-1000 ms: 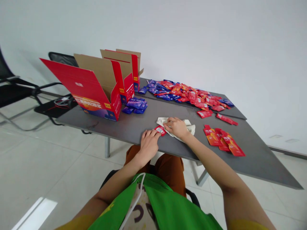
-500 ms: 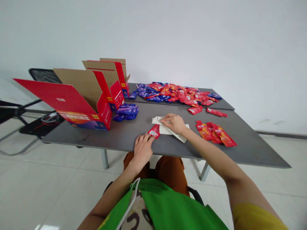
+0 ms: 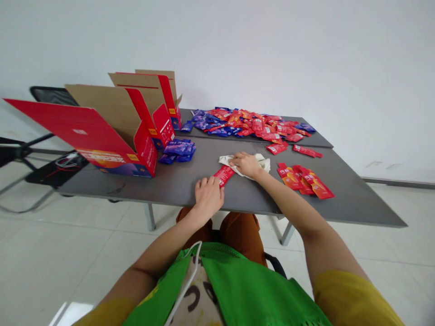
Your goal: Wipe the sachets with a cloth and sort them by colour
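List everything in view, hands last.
Boxes: three, red-blue, left
Pouch pile: many, red-blue, back
Pouch stack: uncountable, blue, beside boxes
Pouch trio: three, orange-red, right
Loose pouches: few, red, before pile
Cloth: one, white, centre
Single pouch: one, red, against cloth
Tabletops: two, grey, centre
Chairs: count unclear, black, left
Wall: one, white, behind
Floor: one, pale, below
Vest: one, green, bottom
Trousers: pair, brown, below
Left hand: one, bare, touching pouch
Right hand: one, bare, on cloth

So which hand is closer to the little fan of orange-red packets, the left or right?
Right. The right hand, on the white cloth, is left of the fan of packets; the left hand is farther left, touching a single red packet.
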{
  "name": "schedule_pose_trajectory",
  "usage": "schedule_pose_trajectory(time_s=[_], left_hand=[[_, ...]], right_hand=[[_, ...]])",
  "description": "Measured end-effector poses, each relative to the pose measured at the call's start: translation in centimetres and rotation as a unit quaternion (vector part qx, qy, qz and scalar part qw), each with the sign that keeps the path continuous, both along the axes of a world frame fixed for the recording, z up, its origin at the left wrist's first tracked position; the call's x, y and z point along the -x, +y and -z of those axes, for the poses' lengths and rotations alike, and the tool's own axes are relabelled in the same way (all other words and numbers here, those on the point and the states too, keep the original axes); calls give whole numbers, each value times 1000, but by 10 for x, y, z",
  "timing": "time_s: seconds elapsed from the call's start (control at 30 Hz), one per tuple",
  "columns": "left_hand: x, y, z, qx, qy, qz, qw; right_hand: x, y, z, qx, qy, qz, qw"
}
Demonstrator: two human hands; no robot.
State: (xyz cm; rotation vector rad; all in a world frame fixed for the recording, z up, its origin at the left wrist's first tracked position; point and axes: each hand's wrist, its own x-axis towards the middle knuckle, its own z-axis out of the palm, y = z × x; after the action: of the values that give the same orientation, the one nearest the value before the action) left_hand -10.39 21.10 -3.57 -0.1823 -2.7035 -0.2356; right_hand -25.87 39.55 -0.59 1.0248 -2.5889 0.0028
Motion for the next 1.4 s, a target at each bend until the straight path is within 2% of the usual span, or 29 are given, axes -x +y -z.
schedule_pose_trajectory(time_s=[0.07, 0.17, 0.27, 0.37, 0.43, 0.5, 0.63, 0.7, 0.83, 0.93, 1.03, 1.27, 1.4], left_hand=[[13, 7, -9, 8, -7, -28, 1000], [27, 11, -20, 20, -31, -43, 998], [29, 5, -25, 14, -27, -53, 998], [28, -5, -29, -21, -45, -48, 998], [30, -11, -31, -54, -88, -18, 995], [32, -14, -29, -86, -86, -16, 992], [35, -18, -20, -112, 15, -112, 987], [33, -22, -14, -114, -4, -116, 987], [23, -28, 3, -106, -9, -86, 991], [14, -25, 18, -79, 34, -83, 993], [12, -20, 27, -46, 37, -86, 995], [14, -14, 20, -9, 3, -96, 995], [14, -16, 24, -12, 12, -90, 996]], right_hand=[[4, 11, -2, 25, 6, 48, 998], [-3, 18, -3, 134, 24, 75, 988], [-22, 14, -6, 261, 59, 40, 963], [-42, 3, -11, 301, 75, -33, 950], [-52, -6, -12, 278, 66, -85, 954], [-59, -14, -9, 232, 42, -135, 962], [-65, -27, 7, 97, -17, -230, 968], [-65, -30, 12, 63, -25, -243, 968], [-65, -30, 12, 65, -46, -247, 966], [-63, -31, 11, 69, -68, -237, 967], [-57, -34, 11, 71, -79, -214, 971], [-32, -37, 5, 47, -93, -88, 991], [-17, -38, 2, 19, -93, -15, 995]])
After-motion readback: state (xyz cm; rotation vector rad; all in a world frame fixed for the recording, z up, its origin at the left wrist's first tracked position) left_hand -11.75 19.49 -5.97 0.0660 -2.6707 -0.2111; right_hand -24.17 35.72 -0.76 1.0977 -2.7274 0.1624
